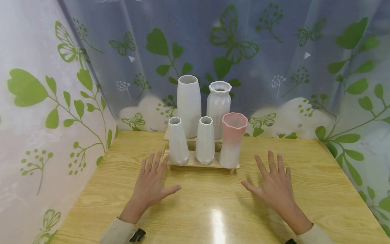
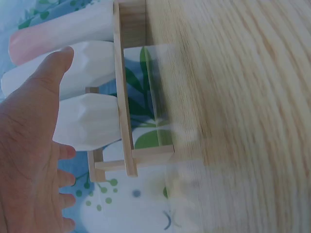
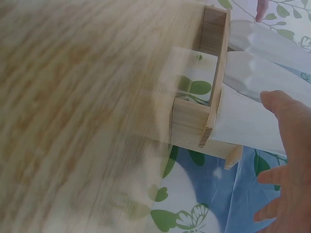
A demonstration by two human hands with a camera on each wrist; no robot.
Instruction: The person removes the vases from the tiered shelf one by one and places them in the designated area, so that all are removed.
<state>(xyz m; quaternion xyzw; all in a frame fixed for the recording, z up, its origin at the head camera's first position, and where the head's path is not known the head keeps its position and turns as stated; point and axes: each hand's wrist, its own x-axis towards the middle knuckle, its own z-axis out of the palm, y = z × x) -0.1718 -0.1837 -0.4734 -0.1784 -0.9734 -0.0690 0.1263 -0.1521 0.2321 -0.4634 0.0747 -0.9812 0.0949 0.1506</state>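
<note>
My left hand (image 1: 150,186) hovers with spread fingers at the front left of a two-step wooden stand (image 1: 195,162), holding nothing. To the stand's right, my right hand (image 1: 275,189) is spread the same way, also holding nothing. On the lower step are two slim white vases, one at left (image 1: 178,142) and one in the middle (image 1: 205,142), plus a pink-and-white vase (image 1: 232,142) at right. Behind them, the upper step bears a tall smooth white vase (image 1: 189,105) and a white vase with a scalloped rim (image 1: 218,105).
The light wood-grain table (image 1: 201,210) reaches out on both sides of the stand. Close behind it hangs a blue-grey curtain (image 1: 195,20) with green leaves and butterflies. Similar printed cloth (image 1: 30,135) borders the left side.
</note>
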